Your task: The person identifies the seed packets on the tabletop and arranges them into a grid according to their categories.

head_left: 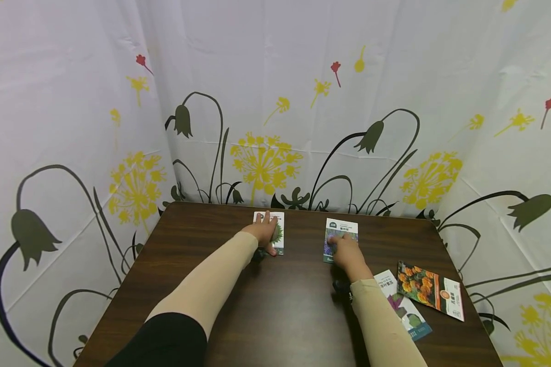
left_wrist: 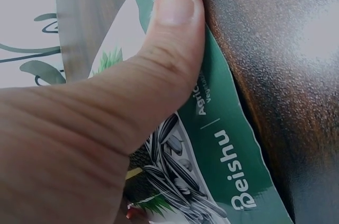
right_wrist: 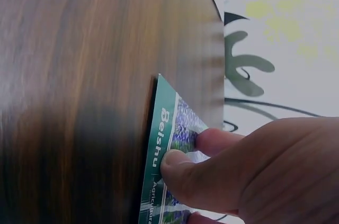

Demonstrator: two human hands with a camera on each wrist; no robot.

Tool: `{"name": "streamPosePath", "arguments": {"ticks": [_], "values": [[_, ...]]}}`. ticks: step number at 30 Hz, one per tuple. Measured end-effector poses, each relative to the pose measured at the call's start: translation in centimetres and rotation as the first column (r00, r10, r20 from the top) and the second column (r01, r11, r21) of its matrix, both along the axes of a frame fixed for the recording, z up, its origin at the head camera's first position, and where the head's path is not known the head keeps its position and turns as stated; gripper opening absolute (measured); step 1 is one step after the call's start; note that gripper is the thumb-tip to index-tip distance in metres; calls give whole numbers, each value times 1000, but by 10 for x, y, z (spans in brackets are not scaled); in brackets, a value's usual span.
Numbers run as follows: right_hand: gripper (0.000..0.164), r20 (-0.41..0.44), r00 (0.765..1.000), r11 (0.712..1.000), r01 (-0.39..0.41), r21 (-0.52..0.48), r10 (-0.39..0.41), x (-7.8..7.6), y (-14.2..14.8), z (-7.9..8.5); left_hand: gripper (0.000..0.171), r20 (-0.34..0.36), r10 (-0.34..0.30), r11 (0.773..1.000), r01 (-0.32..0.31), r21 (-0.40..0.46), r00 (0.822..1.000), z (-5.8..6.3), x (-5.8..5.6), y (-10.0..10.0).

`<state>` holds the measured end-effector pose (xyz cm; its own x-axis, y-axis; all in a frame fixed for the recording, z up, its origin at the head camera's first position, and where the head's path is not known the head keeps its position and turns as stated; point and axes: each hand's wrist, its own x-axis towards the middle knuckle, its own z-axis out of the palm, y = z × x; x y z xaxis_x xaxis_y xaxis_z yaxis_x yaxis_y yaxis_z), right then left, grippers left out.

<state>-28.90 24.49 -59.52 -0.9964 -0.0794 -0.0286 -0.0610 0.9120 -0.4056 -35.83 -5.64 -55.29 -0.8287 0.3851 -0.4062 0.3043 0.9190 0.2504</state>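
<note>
My left hand (head_left: pixel 261 233) rests on a white seed packet (head_left: pixel 279 223) at the table's far side, its fingers stretched across it. In the left wrist view, the thumb (left_wrist: pixel 177 38) presses the green bottom band, beside a picture of striped seeds. To the right, my right hand (head_left: pixel 350 255) touches a seed packet with purple flowers (head_left: pixel 342 225). Its thumb (right_wrist: pixel 177 161) lies on that packet near the green "Beishu" band, with a fingertip on the purple picture beside it. The hands partly cover both packets.
At the right of the dark wooden table (head_left: pixel 280 316) lie a packet with orange flowers (head_left: pixel 429 289) and a white packet with purple and green pictures (head_left: pixel 410 311), partly behind my right forearm. A white curtain (head_left: pixel 266 76) with printed flowers hangs around the table's far and side edges.
</note>
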Motion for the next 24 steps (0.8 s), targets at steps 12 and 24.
{"name": "streamPosePath", "arguments": {"ticks": [12, 24], "values": [[66, 39, 997, 998, -63, -19, 64, -3, -25, 1, 130, -3, -13, 1000, 13, -9, 1000, -1, 1, -2], [69, 48, 994, 995, -96, -11, 97, -4, -42, 0, 127, 0, -9, 1000, 9, -25, 1000, -4, -2, 1]]}}
